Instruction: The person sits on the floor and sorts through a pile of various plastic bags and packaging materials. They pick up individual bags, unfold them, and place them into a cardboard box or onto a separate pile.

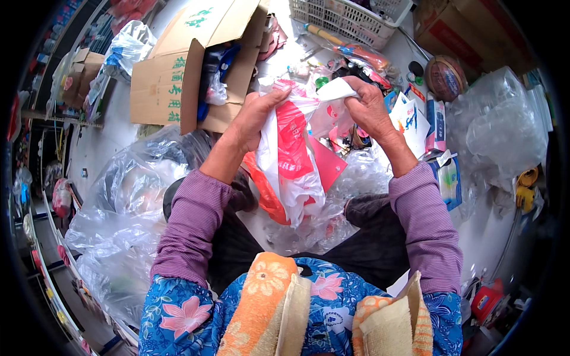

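Both hands hold a white plastic carrier bag with red print [296, 147] stretched between them above the littered floor. My left hand [258, 113] pinches its upper left edge, thumb on top. My right hand [369, 104] grips a white end of it at the upper right. The bag's lower part hangs between my knees. Beneath it show an orange-red plastic bag [267, 196] and a flat pinkish-red sheet [326, 163]. Crumpled clear plastic [365, 171] lies around them.
An open cardboard box [162, 91] stands at the upper left, above large clear plastic bags [133, 182]. A white plastic basket [345, 20] is at the top. A basketball [445, 78] and more clear plastic [503, 124] lie right. Shelves [58, 262] line the left side.
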Motion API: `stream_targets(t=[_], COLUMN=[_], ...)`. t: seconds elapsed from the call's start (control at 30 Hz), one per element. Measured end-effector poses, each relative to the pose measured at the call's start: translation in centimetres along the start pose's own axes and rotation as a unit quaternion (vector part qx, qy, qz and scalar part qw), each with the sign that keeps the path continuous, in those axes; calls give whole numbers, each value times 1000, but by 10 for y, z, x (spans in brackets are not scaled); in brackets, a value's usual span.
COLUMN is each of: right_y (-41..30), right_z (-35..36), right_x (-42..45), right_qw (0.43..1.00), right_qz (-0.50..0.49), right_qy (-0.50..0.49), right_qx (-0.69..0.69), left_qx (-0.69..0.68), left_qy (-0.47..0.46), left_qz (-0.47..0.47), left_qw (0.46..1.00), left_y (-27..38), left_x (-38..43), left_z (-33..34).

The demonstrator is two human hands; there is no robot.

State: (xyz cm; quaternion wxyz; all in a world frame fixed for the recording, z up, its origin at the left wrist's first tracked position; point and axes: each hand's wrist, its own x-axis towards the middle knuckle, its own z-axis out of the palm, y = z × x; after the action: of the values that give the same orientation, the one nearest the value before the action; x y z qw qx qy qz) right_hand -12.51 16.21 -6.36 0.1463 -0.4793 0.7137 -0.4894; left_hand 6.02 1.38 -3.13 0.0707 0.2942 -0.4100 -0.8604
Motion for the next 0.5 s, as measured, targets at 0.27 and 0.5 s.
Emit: stream_targets(t=[0.27,0.5], right_y=[-14,-31], right_z=[-11,-6], right_x=[-1,-3], right_qw=[981,973], right_qz=[129,123], right_qy=[-129,-182], right_qx=[74,75], left_qx=[492,693], left_qy=[229,82], left_qz=[409,336], left_qw=[733,633], left_y=[-21,-44], left_x=[7,0], left_z=[1,12])
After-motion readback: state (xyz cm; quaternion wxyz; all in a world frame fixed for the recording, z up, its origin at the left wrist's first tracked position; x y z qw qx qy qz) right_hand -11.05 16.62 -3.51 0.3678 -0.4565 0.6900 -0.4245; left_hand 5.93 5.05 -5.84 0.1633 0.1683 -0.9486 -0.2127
